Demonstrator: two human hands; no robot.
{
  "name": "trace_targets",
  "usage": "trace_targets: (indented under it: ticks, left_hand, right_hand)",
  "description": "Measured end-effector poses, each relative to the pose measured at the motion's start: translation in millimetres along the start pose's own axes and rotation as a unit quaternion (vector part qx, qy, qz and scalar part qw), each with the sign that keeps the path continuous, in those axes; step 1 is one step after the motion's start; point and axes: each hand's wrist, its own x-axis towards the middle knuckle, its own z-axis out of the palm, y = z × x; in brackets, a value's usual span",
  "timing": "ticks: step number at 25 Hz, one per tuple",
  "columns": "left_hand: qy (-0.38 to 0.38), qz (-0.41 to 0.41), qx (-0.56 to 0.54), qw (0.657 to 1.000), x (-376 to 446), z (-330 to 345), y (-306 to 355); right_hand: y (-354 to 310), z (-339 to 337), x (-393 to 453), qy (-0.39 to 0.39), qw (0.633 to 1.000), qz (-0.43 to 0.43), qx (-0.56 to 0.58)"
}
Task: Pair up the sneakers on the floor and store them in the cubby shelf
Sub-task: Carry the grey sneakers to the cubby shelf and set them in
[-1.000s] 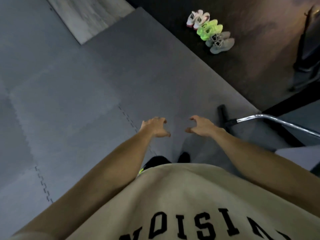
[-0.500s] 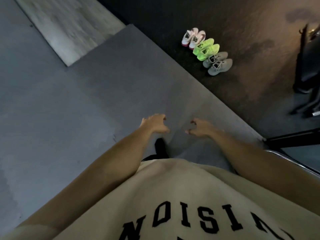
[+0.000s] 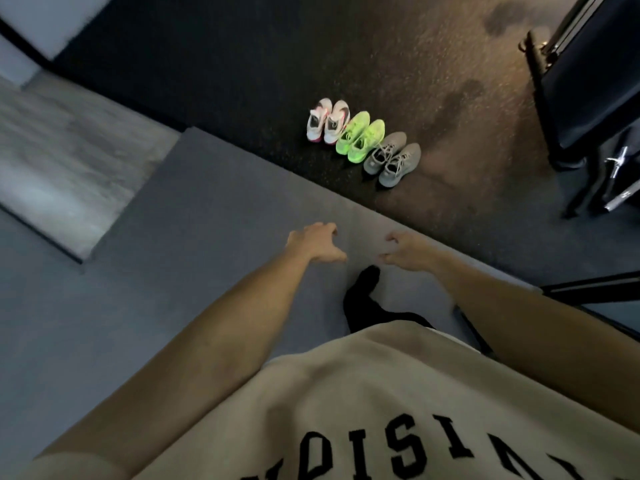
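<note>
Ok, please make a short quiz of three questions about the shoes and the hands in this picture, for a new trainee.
1. True or false: the green sneakers stand between the white and pink sneakers and the grey sneakers.
2. How many sneakers stand in the row on the dark floor?
3. What does the left hand hold? A) a green sneaker B) nothing C) a grey sneaker

Key:
1. True.
2. Six, in three pairs by colour.
3. B. The right hand also holds nothing; both hands hover over the grey mat, short of the shoes.
</note>
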Motion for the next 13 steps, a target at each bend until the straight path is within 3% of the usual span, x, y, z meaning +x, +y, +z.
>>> trace_targets:
  ticks: [6,13]
  left_hand:
    - [-0.010,0.008,0.026,1.000,108.7,-108.6,14.7]
    - [-0.032,0.046,0.066,0.996,224.5,-208.6,42.6]
  right_hand:
    - [-20.4,-120.5,73.9,0.044,0.999,0.020,0.003]
    - [-29.0,-215.7,137.0,0.062,0.996,0.044,0.050]
